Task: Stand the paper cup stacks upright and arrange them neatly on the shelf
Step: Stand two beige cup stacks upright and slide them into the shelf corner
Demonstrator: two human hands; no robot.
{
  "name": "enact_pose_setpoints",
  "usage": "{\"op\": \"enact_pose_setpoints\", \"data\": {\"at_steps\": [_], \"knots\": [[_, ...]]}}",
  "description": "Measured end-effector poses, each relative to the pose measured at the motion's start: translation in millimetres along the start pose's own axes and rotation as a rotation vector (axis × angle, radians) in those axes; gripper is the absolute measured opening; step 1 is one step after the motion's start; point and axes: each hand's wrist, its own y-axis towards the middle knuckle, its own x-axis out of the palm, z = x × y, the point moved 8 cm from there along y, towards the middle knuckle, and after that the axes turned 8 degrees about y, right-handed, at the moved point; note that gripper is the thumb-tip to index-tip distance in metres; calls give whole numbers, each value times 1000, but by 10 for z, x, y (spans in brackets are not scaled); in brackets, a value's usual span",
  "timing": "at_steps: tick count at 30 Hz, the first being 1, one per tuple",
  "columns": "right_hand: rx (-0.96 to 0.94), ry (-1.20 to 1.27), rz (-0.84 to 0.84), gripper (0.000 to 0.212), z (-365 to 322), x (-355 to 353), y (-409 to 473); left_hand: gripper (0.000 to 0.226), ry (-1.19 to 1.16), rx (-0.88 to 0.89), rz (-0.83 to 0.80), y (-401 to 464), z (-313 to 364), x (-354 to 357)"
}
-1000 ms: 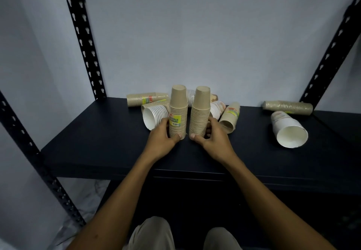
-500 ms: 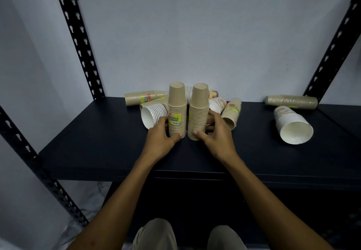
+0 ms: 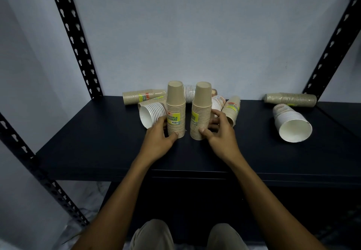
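Two brown paper cup stacks stand upright, bottoms up, side by side on the dark shelf (image 3: 97,142). My left hand (image 3: 158,140) grips the base of the left stack (image 3: 175,109), which bears a yellow label. My right hand (image 3: 220,136) wraps the base of the right stack (image 3: 201,111). Behind and beside them several stacks lie on their sides: a white stack (image 3: 151,114) at the left, a brown stack (image 3: 142,96) behind it, and a labelled brown stack (image 3: 232,110) at the right.
At the far right a white cup stack (image 3: 291,124) lies with its mouth toward me, and a brown stack (image 3: 291,99) lies along the wall behind it. Black perforated uprights (image 3: 76,38) frame the shelf. The shelf's front edge runs just below my wrists.
The two upright stacks have stayed under my hands with a small gap opening between them. My right fingers have spread around the right stack. The camera view shifted slightly.
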Motion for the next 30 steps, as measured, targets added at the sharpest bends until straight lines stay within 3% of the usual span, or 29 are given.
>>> {"op": "enact_pose_setpoints", "data": {"at_steps": [3,8,13,20,30], "knots": [[-21,-5,-26,53,-18,21,-15,53,-12,1,-4,-2,-6,4],[-9,-46,-4,65,4,29,5,51,-4,10,16,-2,-22,6],[0,9,-29,54,-12,10,-23,49,-12,-6,41,-7,-58,0],[1,-20,-35,60,2,38,-4,56,-85,-13,23,-10,-35,-20],[-1,7,-24,52,-14,8,-18,41,-87,-2,62,-34,-38,-60]]}}
